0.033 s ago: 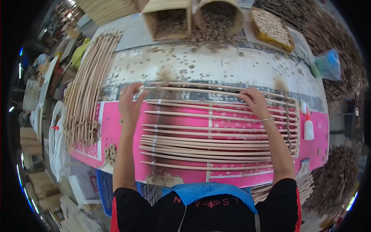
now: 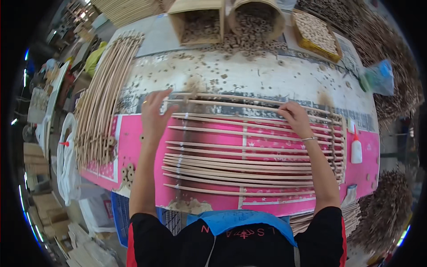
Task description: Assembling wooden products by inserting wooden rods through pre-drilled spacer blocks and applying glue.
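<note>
On the pink mat (image 2: 133, 147), left of its white centre line, the left hand (image 2: 155, 116) lies flat, fingers spread, pressing the far rattan rods (image 2: 240, 155); keeping that end pinned should let the row stay evenly spaced. Right of that line, the right hand (image 2: 296, 118) curls closed around the top rod (image 2: 231, 106).

Nothing has moved since the earlier picture: the left hand (image 2: 155, 118) at ten o'clock and the right hand (image 2: 296, 118) at two o'clock rest exactly as before on the far rods (image 2: 240, 106).
</note>
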Motion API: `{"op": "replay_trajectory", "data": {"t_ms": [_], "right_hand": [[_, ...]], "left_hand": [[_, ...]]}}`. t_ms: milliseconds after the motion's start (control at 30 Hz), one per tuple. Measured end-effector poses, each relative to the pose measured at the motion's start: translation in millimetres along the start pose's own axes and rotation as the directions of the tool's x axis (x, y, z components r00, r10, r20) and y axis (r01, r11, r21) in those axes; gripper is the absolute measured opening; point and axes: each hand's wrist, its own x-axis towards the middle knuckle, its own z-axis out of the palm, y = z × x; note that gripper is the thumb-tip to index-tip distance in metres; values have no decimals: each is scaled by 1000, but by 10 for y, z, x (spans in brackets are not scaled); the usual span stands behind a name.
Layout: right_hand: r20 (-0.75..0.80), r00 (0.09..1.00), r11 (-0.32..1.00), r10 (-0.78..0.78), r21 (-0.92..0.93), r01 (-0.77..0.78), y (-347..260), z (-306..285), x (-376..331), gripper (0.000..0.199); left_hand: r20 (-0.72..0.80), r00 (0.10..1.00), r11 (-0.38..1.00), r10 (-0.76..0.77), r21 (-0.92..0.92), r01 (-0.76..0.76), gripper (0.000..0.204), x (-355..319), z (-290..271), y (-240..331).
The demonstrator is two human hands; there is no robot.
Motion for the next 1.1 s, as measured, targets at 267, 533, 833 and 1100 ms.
{"op": "replay_trajectory", "data": {"t_ms": [267,533,833,1100], "right_hand": [[-39,999,989,15,147,-9,56,75,-36,14],[-59,965,921,-256,-317,225,-18,33,31,12],[-128,944,838,-305,-507,202,-90,104,66,11],[30,970,924,-239,-300,237,-261,113,-135,10]], "left_hand": [[292,956,1000,4,2,-5,48,162,183,126],[276,961,1000,-19,-18,25,45,99,394,53],[190,982,1000,17,-19,-13,44,69,535,108],[177,912,901,-371,-170,399,45,-313,-32,-582]]}}
